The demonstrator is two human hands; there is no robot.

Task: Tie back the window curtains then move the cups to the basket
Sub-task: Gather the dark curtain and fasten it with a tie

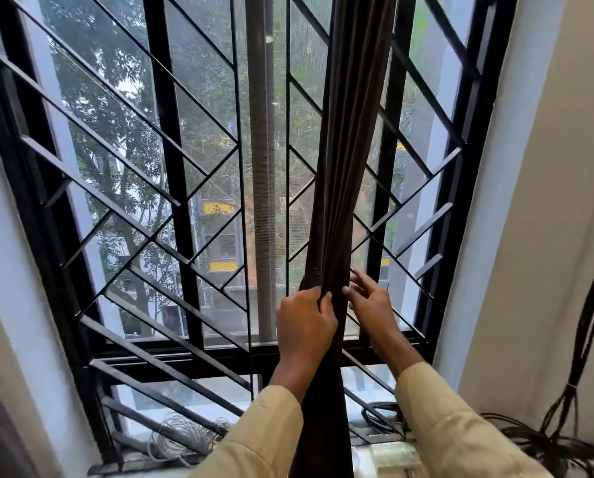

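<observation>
A dark brown curtain (344, 167) hangs gathered into a narrow bundle in front of the barred window, right of centre. My left hand (304, 326) grips the bundle's left side, fingers curled round the folds. To the right of the bundle my right hand (370, 300) touches the folds with its fingertips, the fingers only slightly bent. Both sleeves are beige. No cups or basket are in view.
Black window bars (171, 201) with diagonal grilles fill the view. A coil of grey cable (181, 439) lies on the sill at lower left. Dark cables (582, 357) hang along the right wall and spread out below. White walls flank the window.
</observation>
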